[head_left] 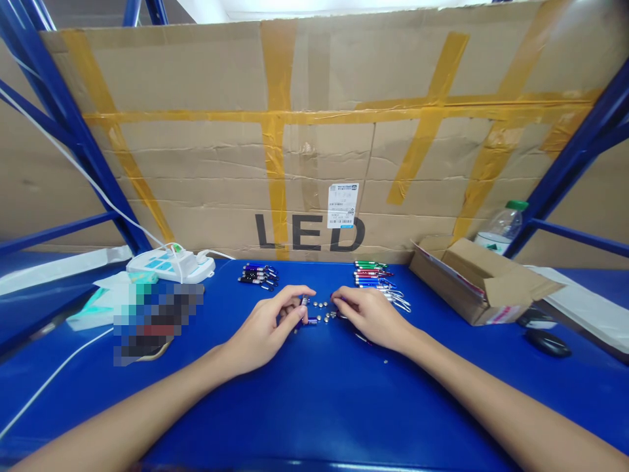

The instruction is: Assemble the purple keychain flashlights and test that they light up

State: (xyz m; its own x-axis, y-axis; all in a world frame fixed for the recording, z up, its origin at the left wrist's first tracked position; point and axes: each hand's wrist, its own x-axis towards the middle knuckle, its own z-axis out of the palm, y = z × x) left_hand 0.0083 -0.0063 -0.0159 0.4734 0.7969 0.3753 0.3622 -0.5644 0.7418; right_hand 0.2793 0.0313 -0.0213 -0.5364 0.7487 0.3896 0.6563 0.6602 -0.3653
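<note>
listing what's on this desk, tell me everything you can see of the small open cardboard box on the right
The small cardboard box is plain brown, apparently corrugated card. It sits open-topped on the blue tabletop, its long side slanting, with creased flaps spread, one jutting right. Its near end bears a pinkish marking, too blurred to read. A clear bottle with a green cap stands behind it. The right hand does not touch it. Any contents are hidden.

A taped cardboard panel (221, 177) lettered "LED" stands at the far side between blue metal posts (101, 174); a white power strip (152, 264) lies left, an open carton (442, 288), green-capped bottle (501, 229) and black mouse (548, 342) right.
</note>
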